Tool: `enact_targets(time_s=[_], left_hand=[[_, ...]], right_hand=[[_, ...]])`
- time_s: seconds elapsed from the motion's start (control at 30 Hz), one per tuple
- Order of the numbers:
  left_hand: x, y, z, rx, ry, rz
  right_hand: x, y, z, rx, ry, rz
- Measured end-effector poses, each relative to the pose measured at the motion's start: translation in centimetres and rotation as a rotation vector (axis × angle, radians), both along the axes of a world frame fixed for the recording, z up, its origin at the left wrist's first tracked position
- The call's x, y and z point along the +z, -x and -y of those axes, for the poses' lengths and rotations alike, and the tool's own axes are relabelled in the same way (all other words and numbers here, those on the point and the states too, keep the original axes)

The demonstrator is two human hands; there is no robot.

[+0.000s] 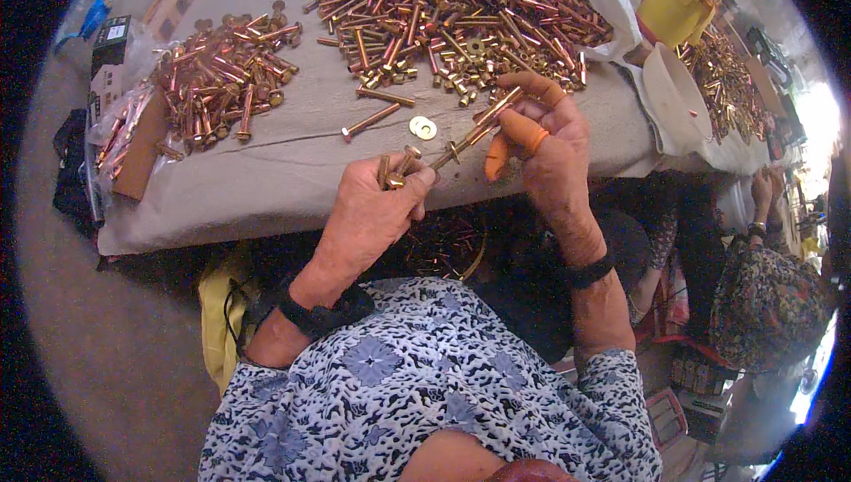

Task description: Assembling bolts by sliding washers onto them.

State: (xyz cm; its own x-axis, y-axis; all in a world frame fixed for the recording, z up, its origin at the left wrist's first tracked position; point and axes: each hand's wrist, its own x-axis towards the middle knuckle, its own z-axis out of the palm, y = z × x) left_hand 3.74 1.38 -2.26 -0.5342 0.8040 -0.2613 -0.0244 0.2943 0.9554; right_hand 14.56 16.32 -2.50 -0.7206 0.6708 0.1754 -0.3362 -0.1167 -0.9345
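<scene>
This appears to be a hardware workshop: a long table draped in beige cloth (266, 203) carries 1 large heap of shiny copper-gold metal bolts (399, 12) at top centre and 1 smaller bolt pile (222, 83) at upper left. At right are more golden metal parts (722, 83) and, below them, 1 other person in a dark multicoloured garment (771, 305).

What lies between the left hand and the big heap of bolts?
In the head view, two flat washers and loose bolts lie on the cloth between the left hand and the heap.
</scene>
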Motion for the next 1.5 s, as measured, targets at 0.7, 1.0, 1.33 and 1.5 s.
enact_targets(time_s=[0.7,1.0,1.33,1.5], left_hand=[[0.0,-0.4,0.3,-0.071,0.026,-0.111],[-0.2,-0.2,0.6,-0.068,-0.045,0.045],[0.0,-1.0,0.5,-0.024,0.001,-0.027],[0.4,-0.8,0.7,-0.169,0.073,0.031]], right_hand=[[-0.1,-0.7,0.7,0.062,-0.039,0.103],[0.1,-0.6,1.2,0.139,-0.035,0.152],[-0.3,-0.6,1.5,0.171,-0.047,0.164],[-0.2,-0.8,1.6,0.176,-0.059,0.195]])
